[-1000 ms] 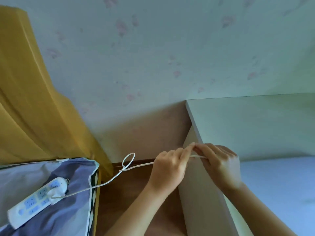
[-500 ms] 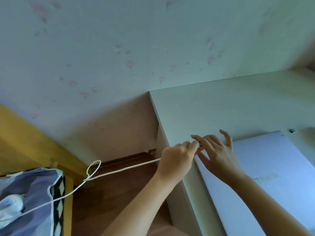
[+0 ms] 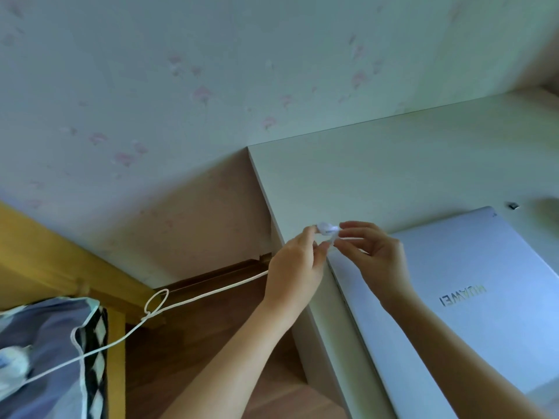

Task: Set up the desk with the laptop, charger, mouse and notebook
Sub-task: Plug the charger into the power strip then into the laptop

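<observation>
Charger cable [image 3: 211, 293] runs from lower left up to my left hand [image 3: 298, 267] and right hand [image 3: 373, 258], both pinching its end at frame centre beside the closed laptop [image 3: 472, 297] on the desk [image 3: 378, 176], so next I must likely plug it into the laptop's edge.

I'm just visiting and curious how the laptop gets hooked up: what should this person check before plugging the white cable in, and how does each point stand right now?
1. Cable end in hand: ok. The left hand and right hand both pinch the white cable's tip.
2. Laptop on the desk: ok, lying flat with the lid closed.
3. Port found on the laptop's side edge: cannot tell, no port shows.
4. Cable free of snags: not ok, a loop is knotted in it.
5. Far end plugged into power: cannot tell, it is blurred at the frame's left edge.
</observation>
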Demonstrator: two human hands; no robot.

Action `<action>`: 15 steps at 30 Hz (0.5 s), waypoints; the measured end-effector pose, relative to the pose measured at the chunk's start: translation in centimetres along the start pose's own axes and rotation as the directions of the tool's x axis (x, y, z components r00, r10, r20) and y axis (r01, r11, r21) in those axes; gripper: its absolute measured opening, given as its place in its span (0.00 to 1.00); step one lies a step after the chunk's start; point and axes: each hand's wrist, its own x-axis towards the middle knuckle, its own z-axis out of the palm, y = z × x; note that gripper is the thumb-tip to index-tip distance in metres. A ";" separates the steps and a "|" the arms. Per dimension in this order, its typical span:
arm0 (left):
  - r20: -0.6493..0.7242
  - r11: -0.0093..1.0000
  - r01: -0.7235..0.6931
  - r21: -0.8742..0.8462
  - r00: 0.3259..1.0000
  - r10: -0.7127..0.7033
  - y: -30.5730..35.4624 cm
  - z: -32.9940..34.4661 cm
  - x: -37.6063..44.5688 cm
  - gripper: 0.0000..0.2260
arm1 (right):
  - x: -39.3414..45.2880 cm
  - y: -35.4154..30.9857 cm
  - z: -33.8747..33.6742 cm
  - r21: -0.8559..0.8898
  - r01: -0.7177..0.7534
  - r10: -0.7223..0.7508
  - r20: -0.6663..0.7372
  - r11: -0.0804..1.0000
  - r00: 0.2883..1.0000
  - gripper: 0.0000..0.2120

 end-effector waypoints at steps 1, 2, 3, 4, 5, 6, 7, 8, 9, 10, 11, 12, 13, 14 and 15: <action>0.043 0.993 0.086 -0.082 0.996 -0.083 0.3 -0.1 0.2 0.15 | 0.1 0.1 0.2 0.026 -0.042 0.042 -0.013 0.999 0.999 0.07; 0.089 0.967 0.181 -0.180 0.982 -0.167 0.6 -0.2 0.3 0.17 | 0.1 0.1 0.3 0.072 -0.091 0.093 -0.027 0.993 0.995 0.08; 0.127 0.932 0.254 -0.259 0.966 -0.227 0.7 -0.3 0.4 0.18 | 0.2 0.0 0.3 0.133 -0.135 0.140 -0.034 0.982 0.990 0.10; 0.150 0.913 0.283 -0.293 0.957 -0.248 0.8 -0.5 0.6 0.19 | 0.3 -0.1 0.3 0.188 -0.164 0.172 -0.029 0.968 0.985 0.11; 0.168 0.919 0.277 -0.279 0.957 -0.238 0.8 -0.7 0.7 0.19 | 0.4 -0.2 0.3 0.222 -0.183 0.191 -0.017 0.958 0.981 0.13; 0.185 0.936 0.251 -0.246 0.960 -0.209 0.8 -0.8 0.8 0.18 | 0.5 -0.2 0.5 0.227 -0.199 0.204 0.000 0.953 0.979 0.15; 0.193 0.957 0.215 -0.196 0.965 -0.177 0.8 -0.8 0.8 0.17 | 0.6 -0.2 0.6 0.216 -0.214 0.216 0.013 0.953 0.976 0.16; 0.186 0.972 0.187 -0.142 0.970 -0.159 0.8 -0.8 0.9 0.16 | 0.6 -0.2 0.8 0.208 -0.223 0.225 0.013 0.952 0.974 0.17; 0.164 0.980 0.176 -0.090 0.973 -0.160 0.7 -0.8 1.0 0.15 | 0.7 -0.2 0.9 0.216 -0.227 0.231 0.004 0.950 0.973 0.18; 0.129 0.981 0.188 -0.054 0.975 -0.180 0.5 -0.7 1.2 0.15 | 0.7 -0.2 1.0 0.240 -0.227 0.236 -0.008 0.944 0.972 0.18; 0.090 0.976 0.216 -0.031 0.973 -0.213 0.2 -0.6 1.3 0.15 | 0.6 -0.1 1.0 0.272 -0.227 0.242 -0.022 0.935 0.970 0.18; 0.051 0.971 0.237 -0.011 0.970 -0.236 -0.2 -0.5 1.5 0.15 | 0.6 -0.1 1.0 0.298 -0.225 0.247 -0.038 0.928 0.968 0.18; 0.024 0.973 0.231 0.009 0.973 -0.231 -0.6 -0.4 1.5 0.14 | 0.6 0.0 1.0 0.307 -0.225 0.252 -0.054 0.925 0.966 0.18; 0.021 0.980 0.197 0.026 0.980 -0.198 -0.9 -0.3 1.5 0.12 | 0.6 0.0 1.0 0.299 -0.224 0.254 -0.064 0.928 0.965 0.18; 0.041 0.989 0.144 0.028 0.989 -0.145 -1.1 -0.2 1.5 0.10 | 0.6 0.1 1.0 0.278 -0.226 0.253 -0.067 0.934 0.965 0.17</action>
